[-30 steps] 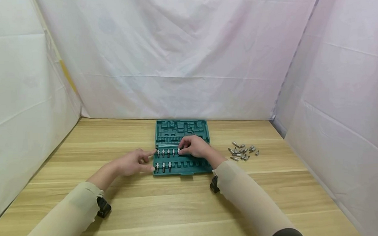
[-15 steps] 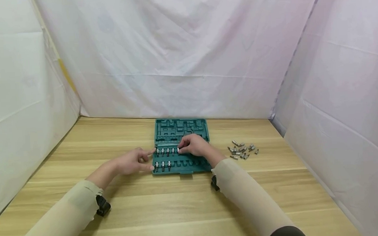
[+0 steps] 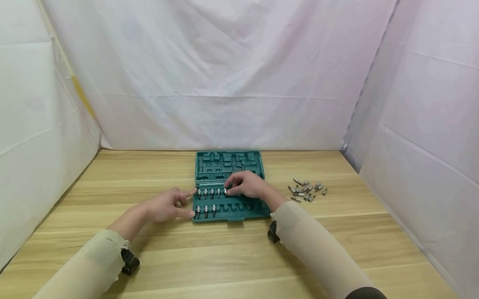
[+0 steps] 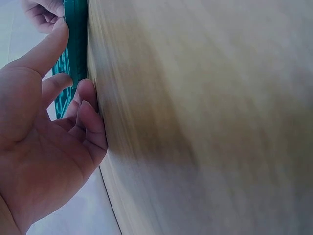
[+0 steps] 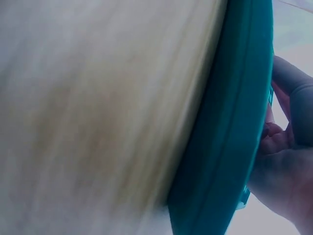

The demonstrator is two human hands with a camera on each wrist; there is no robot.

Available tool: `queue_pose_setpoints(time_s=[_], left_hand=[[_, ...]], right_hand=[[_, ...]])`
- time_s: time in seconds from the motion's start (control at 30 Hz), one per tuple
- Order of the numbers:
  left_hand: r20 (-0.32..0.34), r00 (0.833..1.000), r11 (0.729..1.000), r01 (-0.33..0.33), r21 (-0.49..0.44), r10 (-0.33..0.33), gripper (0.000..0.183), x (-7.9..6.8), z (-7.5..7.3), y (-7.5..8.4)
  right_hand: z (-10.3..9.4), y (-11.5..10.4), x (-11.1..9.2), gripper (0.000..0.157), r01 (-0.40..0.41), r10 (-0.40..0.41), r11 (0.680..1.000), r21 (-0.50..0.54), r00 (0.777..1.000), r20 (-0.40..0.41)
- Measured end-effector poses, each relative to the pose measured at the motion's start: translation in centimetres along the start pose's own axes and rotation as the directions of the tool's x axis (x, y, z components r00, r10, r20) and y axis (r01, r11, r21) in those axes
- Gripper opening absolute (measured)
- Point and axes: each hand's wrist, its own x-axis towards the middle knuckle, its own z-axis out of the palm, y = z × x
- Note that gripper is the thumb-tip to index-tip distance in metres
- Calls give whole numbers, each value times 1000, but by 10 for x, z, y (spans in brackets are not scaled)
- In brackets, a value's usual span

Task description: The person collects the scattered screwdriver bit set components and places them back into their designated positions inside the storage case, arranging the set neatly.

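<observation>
A teal hinged case [image 3: 221, 200] lies unfolded on the wooden table, silver-and-dark bit sockets standing in two rows at its left. At the upper row's right end, my right hand [image 3: 247, 185] pinches a bit socket [image 3: 225, 191] between thumb and fingers, at a slot. My left hand [image 3: 167, 207] touches the case's left edge with spread thumb and index finger; its other fingers bend loosely in the left wrist view, against the case side [image 4: 76, 44]. In the right wrist view the case wall [image 5: 220, 127] hides the right fingertips and the socket.
Several loose bit sockets [image 3: 305, 189] lie scattered on the table right of the case. The raised-pattern lid [image 3: 228, 161] lies back behind the tray. White sheets [image 3: 220, 70] hang behind and along both sides of the wooden table [image 3: 212, 266].
Both hands stay nearly where they were. The right fingers shift slightly at the same socket, more of which shows now. The whole view drifts a little.
</observation>
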Motion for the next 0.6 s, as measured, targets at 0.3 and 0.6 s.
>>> queue_pose_setpoints(time_s=[0.3, 0.6], left_hand=[[-5, 1000, 1000, 0, -1, 0, 87, 0, 1, 2], [-7, 1000, 1000, -3, -3, 2, 87, 0, 1, 1]], right_hand=[[2, -9, 0, 12, -46, 46, 999, -23, 999, -18], [4, -12, 2, 8, -73, 72, 997, -20, 997, -33]])
